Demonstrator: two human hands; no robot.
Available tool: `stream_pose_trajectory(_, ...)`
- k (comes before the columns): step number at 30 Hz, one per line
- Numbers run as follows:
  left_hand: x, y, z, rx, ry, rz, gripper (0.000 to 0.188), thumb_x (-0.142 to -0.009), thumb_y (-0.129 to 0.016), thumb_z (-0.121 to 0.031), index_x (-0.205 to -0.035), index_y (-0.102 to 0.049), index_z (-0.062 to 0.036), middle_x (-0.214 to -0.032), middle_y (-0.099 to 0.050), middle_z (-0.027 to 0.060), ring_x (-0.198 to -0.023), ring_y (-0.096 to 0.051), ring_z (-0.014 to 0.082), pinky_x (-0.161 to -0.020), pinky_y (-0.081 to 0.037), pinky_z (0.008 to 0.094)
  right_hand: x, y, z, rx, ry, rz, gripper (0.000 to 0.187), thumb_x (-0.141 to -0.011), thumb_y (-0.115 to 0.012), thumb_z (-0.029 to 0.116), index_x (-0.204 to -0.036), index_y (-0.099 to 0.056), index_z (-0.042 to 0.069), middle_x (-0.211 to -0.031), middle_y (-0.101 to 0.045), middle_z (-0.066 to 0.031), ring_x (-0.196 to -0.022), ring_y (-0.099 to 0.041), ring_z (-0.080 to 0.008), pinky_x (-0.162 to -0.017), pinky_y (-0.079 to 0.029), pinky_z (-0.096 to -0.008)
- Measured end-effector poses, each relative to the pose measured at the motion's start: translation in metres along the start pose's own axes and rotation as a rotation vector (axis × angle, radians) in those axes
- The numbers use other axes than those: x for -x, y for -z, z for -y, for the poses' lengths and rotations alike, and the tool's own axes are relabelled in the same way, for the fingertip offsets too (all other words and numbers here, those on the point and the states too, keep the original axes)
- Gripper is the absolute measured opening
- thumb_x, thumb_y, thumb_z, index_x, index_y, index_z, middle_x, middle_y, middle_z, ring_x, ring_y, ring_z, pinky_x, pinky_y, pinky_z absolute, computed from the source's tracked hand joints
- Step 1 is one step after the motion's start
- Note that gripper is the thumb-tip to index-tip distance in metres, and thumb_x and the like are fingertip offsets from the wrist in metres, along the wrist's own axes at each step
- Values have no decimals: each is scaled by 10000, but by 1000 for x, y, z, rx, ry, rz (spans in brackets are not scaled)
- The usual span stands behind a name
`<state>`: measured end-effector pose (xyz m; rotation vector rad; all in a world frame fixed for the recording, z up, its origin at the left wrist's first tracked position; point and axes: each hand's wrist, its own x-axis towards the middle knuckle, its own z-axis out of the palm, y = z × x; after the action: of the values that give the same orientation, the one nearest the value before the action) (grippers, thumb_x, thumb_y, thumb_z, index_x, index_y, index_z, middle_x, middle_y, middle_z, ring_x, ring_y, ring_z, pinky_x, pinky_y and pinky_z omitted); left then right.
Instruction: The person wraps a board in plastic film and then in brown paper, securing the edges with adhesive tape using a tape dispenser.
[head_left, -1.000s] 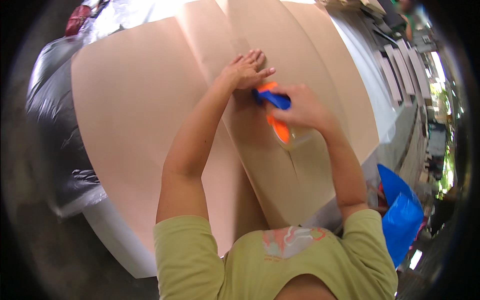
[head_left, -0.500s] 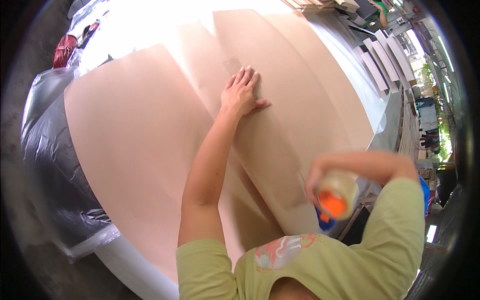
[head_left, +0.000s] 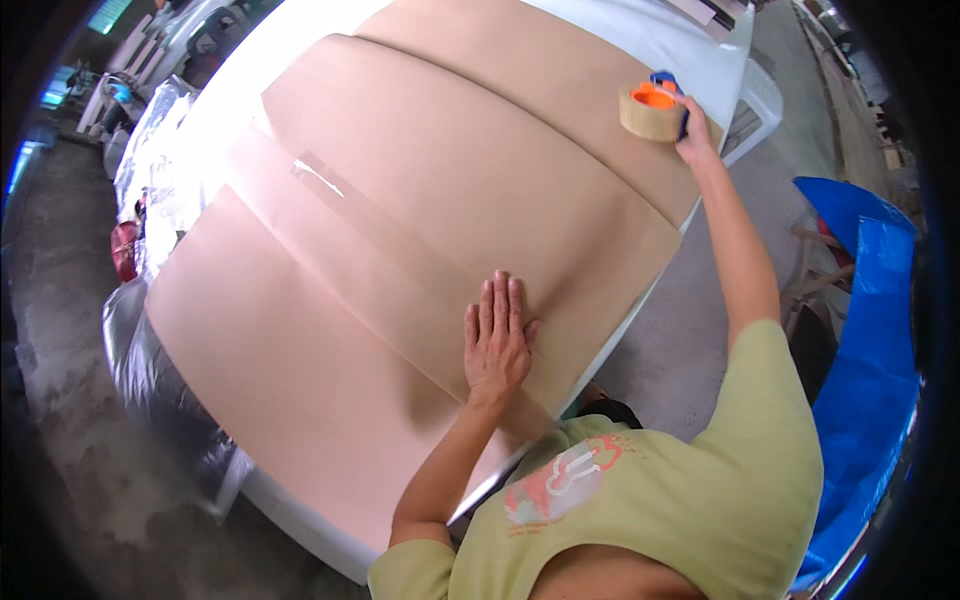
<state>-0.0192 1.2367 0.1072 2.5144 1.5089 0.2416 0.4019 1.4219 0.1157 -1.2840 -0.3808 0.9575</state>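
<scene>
Brown paper sheets [head_left: 420,200] cover the white table [head_left: 640,40]; the left hand [head_left: 497,343] presses flat, fingers together, while the right hand [head_left: 693,125] grips an orange-cored tape dispenser [head_left: 652,108].

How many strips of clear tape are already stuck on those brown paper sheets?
1 that I can see: a shiny clear tape strip across the seam of the large brown paper sheets, far from the flat left hand. Others may be hidden by glare or the hand.

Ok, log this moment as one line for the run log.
left hand: flat on brown paper | right hand: holds tape dispenser at far edge | tape strip on seam | blue tarp at right
</scene>
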Motion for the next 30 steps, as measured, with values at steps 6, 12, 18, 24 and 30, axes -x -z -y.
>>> stream_pose_trajectory(6,0,-19,-14,-267,36,-112,612,-860,-501,-266,-1384,-268,-52,-1438,-272,115,-1317,-281,274,-1046,-257,429,-53,2,-19,731,552,-280,609,-818,-555,437,-1272,-428,51,-1244,-478,-134,-1133,-460,-211,-921,-386,-378)
stream_pose_trajectory(12,7,-5,-8,1,113,-64,492,-900,-451,-318,-1339,-382,-106,-1412,-327,88,-1306,-302,244,-1039,-276,422,198,13,-24,211,417,831,248,-877,-514,232,-792,-603,17,-702,-591,-44,-663,-569,-132,-589,-464,-269)
stream_pose_trajectory(18,-23,76,-2,-80,-24,444,574,-854,-521,-413,-1354,-372,-176,-1437,-294,5,-1340,-226,245,-1083,-181,452,436,54,-127,203,-461,1274,550,-771,-700,180,-1229,-450,8,-1170,-529,-124,-845,-604,-162,-796,-477,-268)
stream_pose_trajectory(24,26,84,34,-134,-211,675,1148,-532,-797,-423,-1430,-136,-153,-1489,-123,65,-1369,-91,294,-1097,-142,469,453,-11,-144,218,-813,839,423,-718,-751,205,-968,-542,-65,-760,-614,-54,-618,-578,-154,-563,-449,-290)
stream_pose_trajectory(30,64,46,59,-93,-181,381,970,-630,-734,-366,-1415,-193,-187,-1484,-141,37,-1356,-153,271,-1087,-173,449,381,-9,-161,1171,562,959,240,-644,-641,170,-875,-676,115,-777,-645,-87,-785,-617,-277,-711,-481,-381)
